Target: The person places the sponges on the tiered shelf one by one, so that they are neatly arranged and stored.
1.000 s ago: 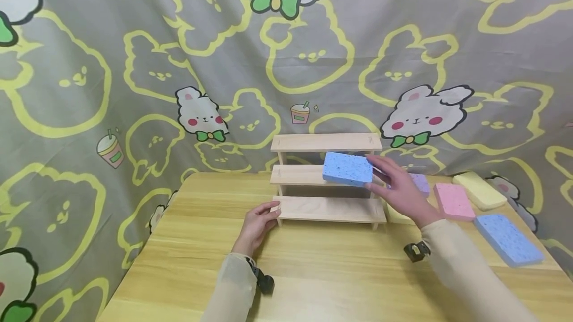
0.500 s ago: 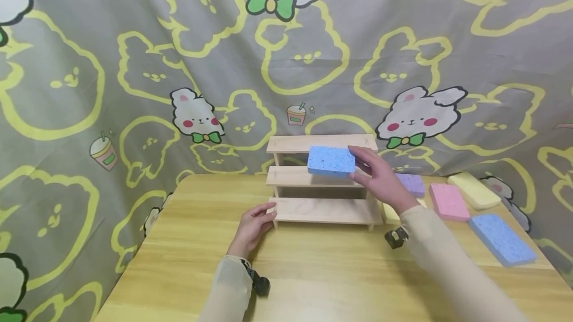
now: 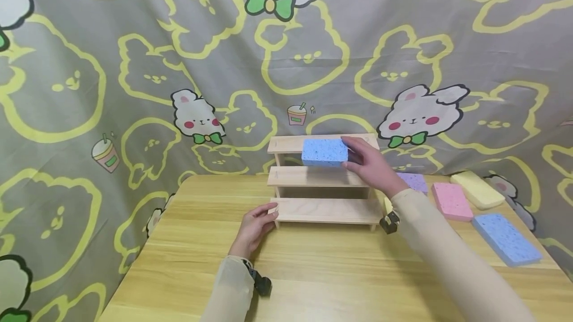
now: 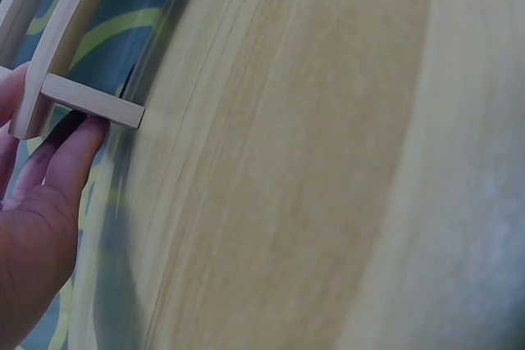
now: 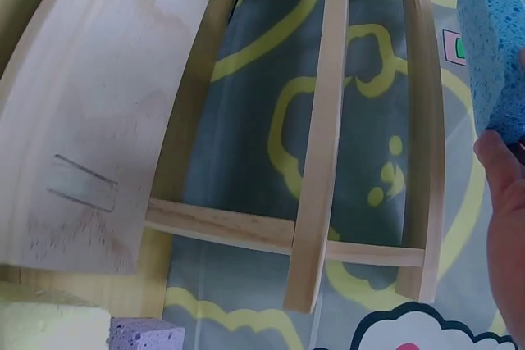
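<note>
My right hand (image 3: 373, 166) pinches a blue sponge (image 3: 324, 152) by its right end, thumb below and fingers above. The sponge is held in the air, in front of the upper boards of a three-tier wooden shelf rack (image 3: 324, 210). In the right wrist view the sponge (image 5: 496, 47) shows at the upper right, with the thumb against its lower corner. At the rack's left end my left hand (image 3: 254, 227) grips the lowest board. The left wrist view shows its fingers (image 4: 78, 153) touching the rack's leg (image 4: 94, 102) under that board.
Right of the rack, a purple sponge (image 3: 413, 181), a pink sponge (image 3: 452, 201), a yellow sponge (image 3: 478, 190) and a second blue sponge (image 3: 507, 240) lie on the wooden table (image 3: 322, 272). Another yellow sponge (image 5: 49, 321) sits by the rack's right end. A patterned curtain (image 3: 224, 63) hangs behind.
My right hand has carried the blue sponge left and upward, from the middle board's height towards the top board. The left hand has stayed at the rack's left end.
</note>
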Motion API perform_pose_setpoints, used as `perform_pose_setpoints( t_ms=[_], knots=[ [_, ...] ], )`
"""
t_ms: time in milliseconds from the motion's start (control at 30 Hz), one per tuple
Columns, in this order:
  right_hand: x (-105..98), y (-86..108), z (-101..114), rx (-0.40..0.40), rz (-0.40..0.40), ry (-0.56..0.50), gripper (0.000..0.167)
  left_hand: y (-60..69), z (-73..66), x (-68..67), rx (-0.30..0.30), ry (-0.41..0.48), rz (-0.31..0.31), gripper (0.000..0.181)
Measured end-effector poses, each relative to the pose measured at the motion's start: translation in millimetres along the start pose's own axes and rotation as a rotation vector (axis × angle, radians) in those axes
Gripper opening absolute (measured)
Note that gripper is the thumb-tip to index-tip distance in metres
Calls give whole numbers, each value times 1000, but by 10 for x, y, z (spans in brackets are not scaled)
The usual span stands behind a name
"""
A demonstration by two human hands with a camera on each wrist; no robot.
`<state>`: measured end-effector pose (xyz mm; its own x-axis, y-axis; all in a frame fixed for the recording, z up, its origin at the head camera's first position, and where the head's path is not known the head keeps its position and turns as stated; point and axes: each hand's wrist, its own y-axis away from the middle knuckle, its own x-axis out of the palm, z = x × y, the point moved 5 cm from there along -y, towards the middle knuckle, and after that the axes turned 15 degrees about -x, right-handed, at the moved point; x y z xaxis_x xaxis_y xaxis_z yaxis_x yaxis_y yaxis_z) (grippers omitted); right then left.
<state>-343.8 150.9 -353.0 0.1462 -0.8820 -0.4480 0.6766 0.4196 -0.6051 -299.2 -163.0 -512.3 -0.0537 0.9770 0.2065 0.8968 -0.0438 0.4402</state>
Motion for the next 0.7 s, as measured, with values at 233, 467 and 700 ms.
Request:
perform_pose_setpoints(
  t_ms=[233, 467, 700],
  knots=[
    [43, -131, -34, 21, -35, -31, 63, 9, -4, -9, -2, -6, 8, 36],
    [112, -280, -114, 81, -53, -104, 64, 22, -1, -26, -2, -21, 7, 37],
    [145, -402, -166, 118, -50, -81, 63, -6, -12, -26, 4, -20, 15, 37]
  ],
)
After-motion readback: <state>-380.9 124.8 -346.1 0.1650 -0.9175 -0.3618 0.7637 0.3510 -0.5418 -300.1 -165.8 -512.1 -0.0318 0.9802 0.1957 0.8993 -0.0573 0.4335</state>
